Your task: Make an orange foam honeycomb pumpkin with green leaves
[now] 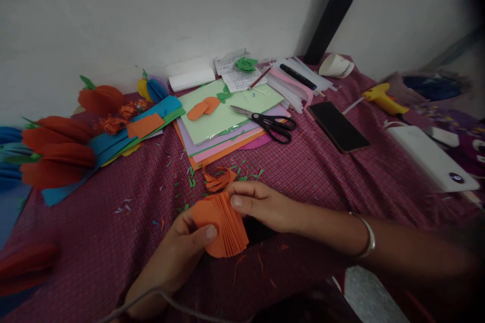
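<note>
Fanned stack of orange paper (222, 227), central: left hand (187, 237) grasping its left side, thumb on the face; right hand (261, 205) pinching its upper-right edge. Orange offcuts (220, 180), 12 o'clock, just beyond. Red-orange paper pumpkins (64, 161), 10 o'clock. Black-handled scissors (269, 122), 1 o'clock, on coloured sheets (202, 133). Black marker (297, 76), 1 o'clock, farther.

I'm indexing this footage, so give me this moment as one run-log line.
left hand: holding fanned, rounded orange paper stack | right hand: touching its upper edge | nearby: black-handled metal scissors, narrow orange paper scraps
</note>
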Motion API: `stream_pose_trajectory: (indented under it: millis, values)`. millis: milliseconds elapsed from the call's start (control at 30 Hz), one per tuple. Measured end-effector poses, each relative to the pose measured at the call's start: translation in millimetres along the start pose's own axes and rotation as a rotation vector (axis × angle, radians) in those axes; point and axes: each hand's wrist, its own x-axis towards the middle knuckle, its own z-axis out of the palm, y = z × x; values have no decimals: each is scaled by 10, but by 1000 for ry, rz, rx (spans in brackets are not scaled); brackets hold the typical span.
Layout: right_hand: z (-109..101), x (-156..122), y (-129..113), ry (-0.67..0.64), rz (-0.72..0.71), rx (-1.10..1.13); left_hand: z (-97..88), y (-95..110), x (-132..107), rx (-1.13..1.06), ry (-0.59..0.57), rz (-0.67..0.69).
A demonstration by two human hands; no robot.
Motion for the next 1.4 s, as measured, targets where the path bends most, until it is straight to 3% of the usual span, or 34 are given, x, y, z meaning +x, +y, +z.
stream_pose_trajectory:
  millis: [400, 633, 833, 1167, 1400]
  values:
    - [-7, 22, 66, 11, -9, 125, -8, -20, 14, 53, 1, 25]
    - [-7, 11, 26, 28, 45, -12, -28, -23, 9, 90, -15, 61]
    - [-8, 37, 78, -34, -6, 46, -23, -17, -4, 81, -8, 41]
    - [-21, 24, 66, 37, -10, -106, -65, -53, 0, 126, 67, -24]
    - [-28, 34, 73, 9, -42, -89, -131, -90, -10, 187, 30, -27]
